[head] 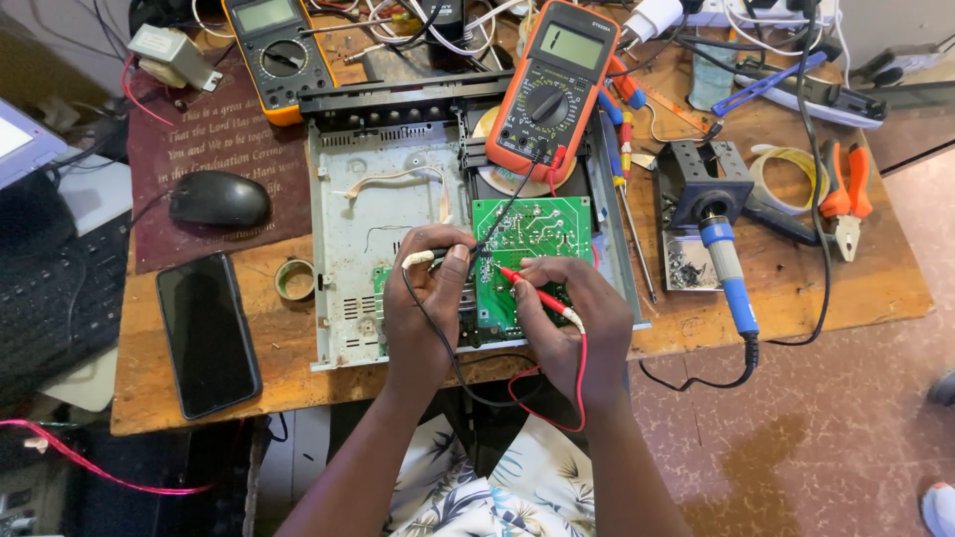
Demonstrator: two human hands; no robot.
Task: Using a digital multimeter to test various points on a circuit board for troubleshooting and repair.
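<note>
— Circuit board [530, 231], the green one, sits inside the opened metal chassis [360, 214] in the middle of the counter [796, 288], and both hands are right over its near edge.

— Which hand has which probe?

— Left hand [428, 308] is pinched closed around the black probe [476, 251], tip down on the board. Right hand [572, 333] is closed around the red probe [532, 289], held like a pen, its tip touching the board just beside the black one.

— And the leads?

— Black lead runs up to the orange multimeter [552, 89] propped on the far edge of the chassis, just beyond the board. Red lead loops down off the counter's front edge.

— What else is lying about?

— A second, yellow multimeter [279, 50] at the back left. A black mouse [219, 199] and a dark phone [207, 333] left of the chassis, with a small roll of tape [294, 279] between them. To the right, a blue-handled soldering iron [726, 273] rests in its stand, and orange-handled pliers [846, 199] lie near the right edge.
</note>
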